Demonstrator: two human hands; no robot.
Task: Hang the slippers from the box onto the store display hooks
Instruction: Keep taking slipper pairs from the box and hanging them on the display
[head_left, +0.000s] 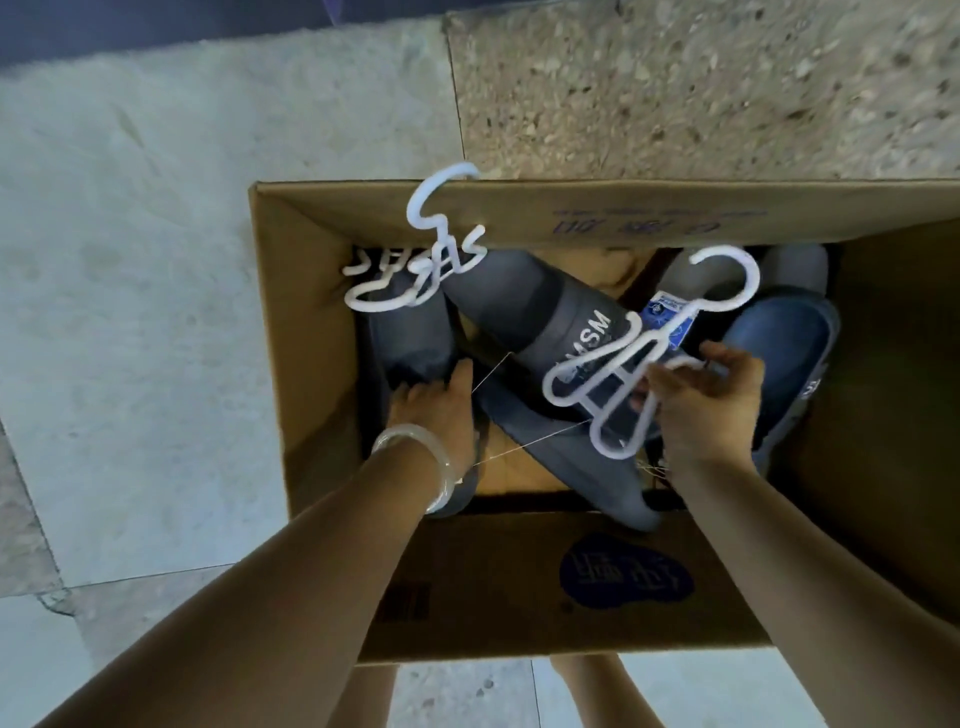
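Observation:
An open cardboard box (311, 332) on the floor holds several slippers. Dark grey slippers (524, 306) with white lettering lie across the middle, and a blue slipper (779, 343) sits at the right. A white plastic hanger (623, 364) rests on the grey pair; my right hand (701, 400) pinches its lower bars. Another white hanger (415, 270) sits at the box's upper left corner on a second grey pair (410, 332). My left hand (436, 400), wearing a pale bangle, reaches down and grips the edge of that grey slipper. A thin string runs between the slippers.
The box flaps (571, 582) fold outward toward me and to the right. Pale stone floor (130, 260) lies left of the box, speckled terrazzo (701, 88) behind it. My legs show below the near flap. No display hooks are in view.

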